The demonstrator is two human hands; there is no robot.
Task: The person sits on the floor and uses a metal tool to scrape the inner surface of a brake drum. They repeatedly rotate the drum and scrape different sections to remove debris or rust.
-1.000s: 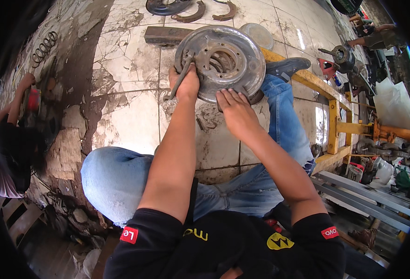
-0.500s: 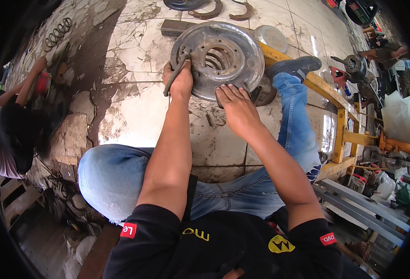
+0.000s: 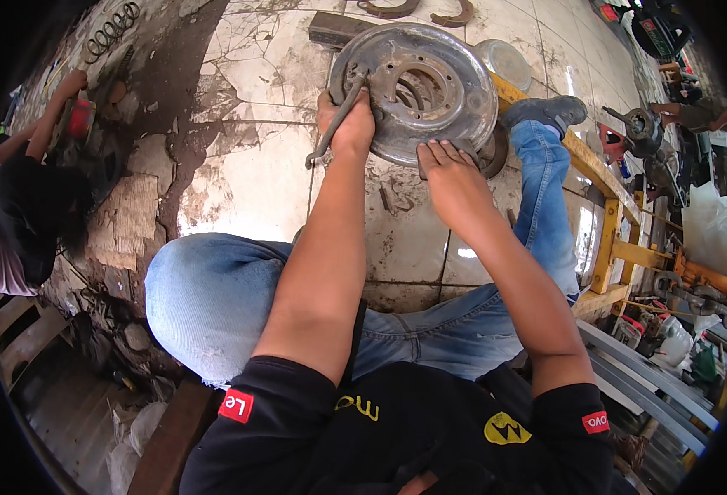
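A round, worn metal brake backing plate [image 3: 472,70] is held tilted over the tiles, with a wide hole and several bolt holes at its middle. My left hand [image 3: 351,128] is closed around its left edge. A dark bent rod [image 3: 330,136] slants down from the plate across this hand, its hooked lower end free. My right hand [image 3: 454,177] presses a dark flat pad [image 3: 469,148] against the plate's near edge, fingers laid together over it; the thumb is mostly hidden. Rings of metal show through the plate's hole.
Beyond the plate lie a wooden block [image 3: 338,30], curved brake shoes [image 3: 452,15] and a round pale lid [image 3: 505,66]. A yellow metal frame [image 3: 602,247] stands right of my leg. Another person [image 3: 21,206] works at the left, near a coil spring [image 3: 112,33].
The whole view has shifted, so the plate and both hands sit farther right and slightly higher. More of the rod's hooked end shows. Both hands keep their places on the plate.
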